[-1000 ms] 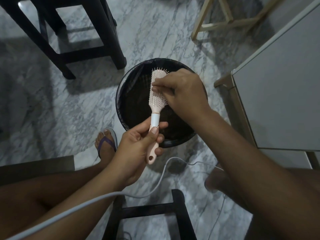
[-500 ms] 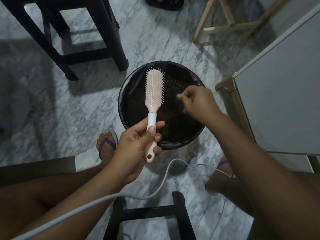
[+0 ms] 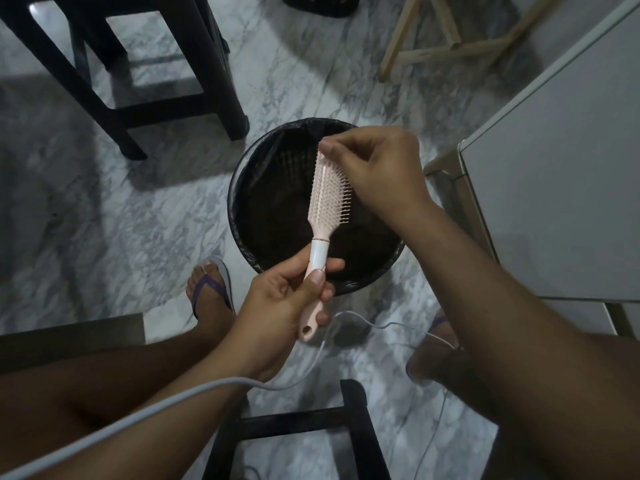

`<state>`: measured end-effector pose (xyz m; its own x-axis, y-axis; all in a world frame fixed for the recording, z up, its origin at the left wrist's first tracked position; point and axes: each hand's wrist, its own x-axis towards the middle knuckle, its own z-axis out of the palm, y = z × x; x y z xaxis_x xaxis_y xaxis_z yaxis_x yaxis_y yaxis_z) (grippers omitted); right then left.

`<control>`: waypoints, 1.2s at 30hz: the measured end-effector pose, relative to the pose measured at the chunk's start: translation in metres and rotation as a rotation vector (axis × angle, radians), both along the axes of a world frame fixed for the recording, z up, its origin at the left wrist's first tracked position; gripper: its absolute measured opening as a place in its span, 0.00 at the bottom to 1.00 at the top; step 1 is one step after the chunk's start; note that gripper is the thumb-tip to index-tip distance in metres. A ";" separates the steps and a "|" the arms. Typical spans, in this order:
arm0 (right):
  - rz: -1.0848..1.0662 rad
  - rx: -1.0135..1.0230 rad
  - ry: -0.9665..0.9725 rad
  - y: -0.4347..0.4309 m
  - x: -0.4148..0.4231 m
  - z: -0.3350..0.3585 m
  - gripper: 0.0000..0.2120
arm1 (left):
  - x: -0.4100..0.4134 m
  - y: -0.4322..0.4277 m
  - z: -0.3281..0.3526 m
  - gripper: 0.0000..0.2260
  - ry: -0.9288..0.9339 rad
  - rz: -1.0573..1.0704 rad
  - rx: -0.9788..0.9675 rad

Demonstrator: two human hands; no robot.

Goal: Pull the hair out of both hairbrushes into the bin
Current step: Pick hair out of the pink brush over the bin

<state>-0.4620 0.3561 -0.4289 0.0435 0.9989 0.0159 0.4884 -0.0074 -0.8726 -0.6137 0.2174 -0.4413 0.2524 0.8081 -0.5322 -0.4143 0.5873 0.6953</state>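
**Head view: right hand back at the tip of the brush**

Half a second ago the right hand (image 3: 377,171) hung apart from the brush, over the right side of the bin. Now it is at the top end of the hairbrush (image 3: 329,195), thumb and curled fingers pinching there; whether hair lies between them cannot be told. The brush has also turned, so its bristles now face right instead of up at the camera.

The hairbrush is pale pink with a white collar on the handle, and it stands tilted over the middle of the bin (image 3: 242,174). The left hand (image 3: 277,313) grips the handle at the bin's near rim, fingers wrapped round it and thumb laid along it.

The bin is round, with a black liner, and stands on the marble floor (image 3: 138,209). Its inside is too dark to tell what it holds.
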 end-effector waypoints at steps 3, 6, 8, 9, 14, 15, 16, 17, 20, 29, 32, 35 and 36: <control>-0.066 -0.028 0.023 0.007 0.007 0.000 0.08 | -0.003 0.001 0.001 0.20 -0.007 -0.006 0.011; -0.171 -0.129 0.200 0.012 0.006 -0.001 0.09 | -0.004 0.001 0.002 0.19 -0.024 -0.002 0.001; -0.294 -0.186 0.472 0.018 0.010 0.004 0.10 | -0.004 -0.002 0.002 0.17 -0.071 0.028 -0.031; -0.328 -0.175 0.527 0.021 0.016 0.008 0.10 | -0.005 -0.003 0.002 0.17 -0.089 0.045 -0.050; -0.195 -0.255 0.283 0.004 0.024 0.001 0.08 | -0.008 0.003 0.000 0.19 -0.085 0.072 -0.070; -0.152 -0.289 0.174 -0.004 0.020 -0.008 0.11 | -0.008 0.004 0.000 0.18 -0.085 0.075 -0.070; -0.122 -0.302 0.073 -0.011 0.015 -0.016 0.14 | -0.007 0.005 0.000 0.18 -0.081 0.076 -0.069; -0.115 -0.301 0.018 -0.015 0.010 -0.021 0.17 | -0.007 0.005 0.000 0.19 -0.073 0.075 -0.069; -0.080 -0.291 0.097 -0.016 0.000 -0.017 0.19 | -0.006 0.006 -0.001 0.19 -0.067 0.081 -0.081; 0.038 -0.239 -0.025 -0.009 0.001 -0.002 0.17 | 0.001 -0.006 -0.004 0.19 -0.080 0.065 -0.120; -0.157 -0.276 0.103 0.003 0.010 0.000 0.21 | 0.004 -0.010 -0.002 0.18 -0.095 0.064 -0.098; -0.395 -0.161 0.124 0.011 0.025 0.002 0.25 | -0.001 -0.007 0.000 0.18 -0.076 0.076 -0.087; -0.384 -0.146 0.118 0.010 0.026 0.001 0.24 | -0.003 -0.005 0.001 0.19 -0.065 0.076 -0.083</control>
<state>-0.4357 0.3661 -0.4274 0.4054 0.9015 -0.1516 0.3230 -0.2964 -0.8988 -0.6165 0.2126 -0.4405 0.2281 0.7803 -0.5823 -0.5025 0.6066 0.6160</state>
